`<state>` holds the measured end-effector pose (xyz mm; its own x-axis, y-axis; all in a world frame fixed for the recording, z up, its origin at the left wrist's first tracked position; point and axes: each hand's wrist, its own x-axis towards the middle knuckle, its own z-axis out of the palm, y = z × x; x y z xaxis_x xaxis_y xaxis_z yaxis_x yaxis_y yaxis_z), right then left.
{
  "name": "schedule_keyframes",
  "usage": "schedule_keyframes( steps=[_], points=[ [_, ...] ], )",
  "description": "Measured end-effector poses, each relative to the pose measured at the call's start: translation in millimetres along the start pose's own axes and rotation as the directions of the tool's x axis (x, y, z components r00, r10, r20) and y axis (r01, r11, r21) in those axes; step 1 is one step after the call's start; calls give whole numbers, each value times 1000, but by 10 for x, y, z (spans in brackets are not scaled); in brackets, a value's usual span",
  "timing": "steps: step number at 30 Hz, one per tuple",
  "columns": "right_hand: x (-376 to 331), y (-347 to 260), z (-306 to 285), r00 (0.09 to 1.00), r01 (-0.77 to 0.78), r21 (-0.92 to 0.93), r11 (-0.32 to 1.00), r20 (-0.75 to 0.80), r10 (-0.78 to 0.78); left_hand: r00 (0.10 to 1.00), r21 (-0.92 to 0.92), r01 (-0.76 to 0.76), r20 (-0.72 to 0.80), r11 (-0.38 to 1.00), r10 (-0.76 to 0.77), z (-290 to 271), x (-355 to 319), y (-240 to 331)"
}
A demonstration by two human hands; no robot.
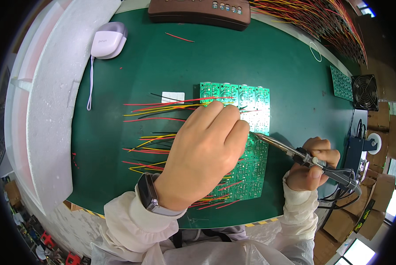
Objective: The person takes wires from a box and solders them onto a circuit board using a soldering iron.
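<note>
A green circuit board panel (pixel 262 104) lies on the green table mat, bright with glare near its middle. Red, yellow and black wires (pixel 153 119) stick out from its left side, and more lie across its lower part. Over the panel is my left hand (pixel 206 150), knuckles up and fingers curled in a pinch; the fingertips and whatever they grip are hidden from view. My right hand (pixel 313 163) is wrapped round a soldering iron (pixel 279 145) at the panel's right. Its tip reaches the panel right beside my left fingers.
A lilac-and-white case (pixel 108 42) with a strap sits at far left, near white foam (pixel 52 97). At the back are a brown case (pixel 200 14) and a large wire bundle (pixel 321 22). A fan (pixel 364 92) and another circuit board (pixel 341 82) stand at right.
</note>
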<state>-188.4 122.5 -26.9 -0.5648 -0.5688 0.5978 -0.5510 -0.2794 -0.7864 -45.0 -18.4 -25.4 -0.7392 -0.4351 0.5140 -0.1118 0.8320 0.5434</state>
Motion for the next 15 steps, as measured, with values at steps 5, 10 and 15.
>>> schedule_keyframes(
  steps=[5, 10, 15],
  points=[
    [20, -11, 7, 999, 5, -17, 1000, -49, -5, 1000, 16, 0, 8, 1000, 0, -15, -4, 4],
    [36, 25, -62, 982, 13, -31, 999, -186, -18, 999, 41, -32, -7, 999, 32, -21, -12, 4],
    [25, 44, -53, 955, -7, 1, 1000, -296, 6, 999, 99, -24, 34, 995, 20, -16, -22, 12]
  ],
)
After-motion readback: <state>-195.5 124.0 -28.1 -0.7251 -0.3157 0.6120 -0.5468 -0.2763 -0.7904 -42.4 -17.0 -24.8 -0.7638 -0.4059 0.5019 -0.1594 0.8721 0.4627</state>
